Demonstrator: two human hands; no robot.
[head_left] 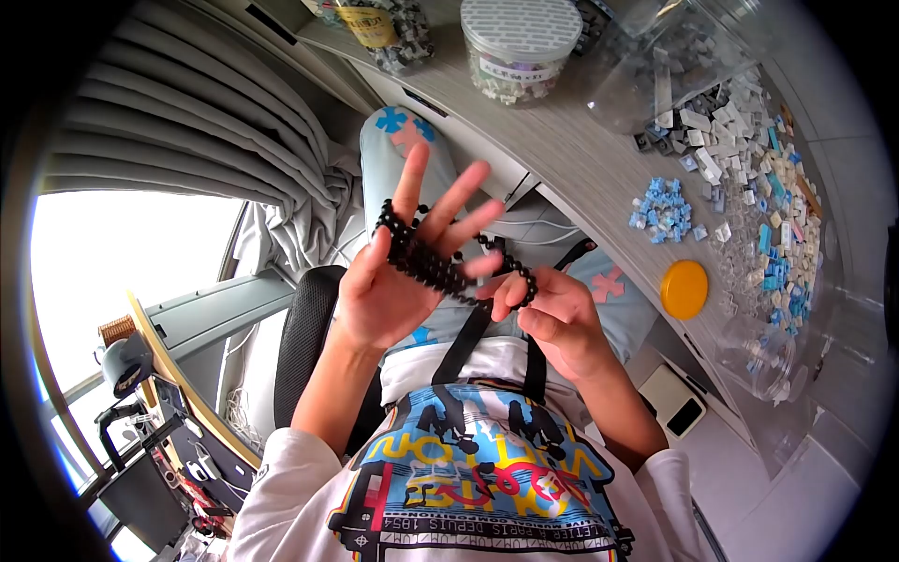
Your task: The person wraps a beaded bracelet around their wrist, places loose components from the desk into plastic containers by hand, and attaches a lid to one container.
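Black beads [429, 268]: we are carrying turns across our spread left hand [386, 298]; our right hand [560, 324] is pinching a loop [531, 280], seemingly not yet wound.

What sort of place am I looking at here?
Probably a room at home with a hobby desk: a grey curtain hangs near a bright window, and what look like toy bricks lie heaped on the desk.
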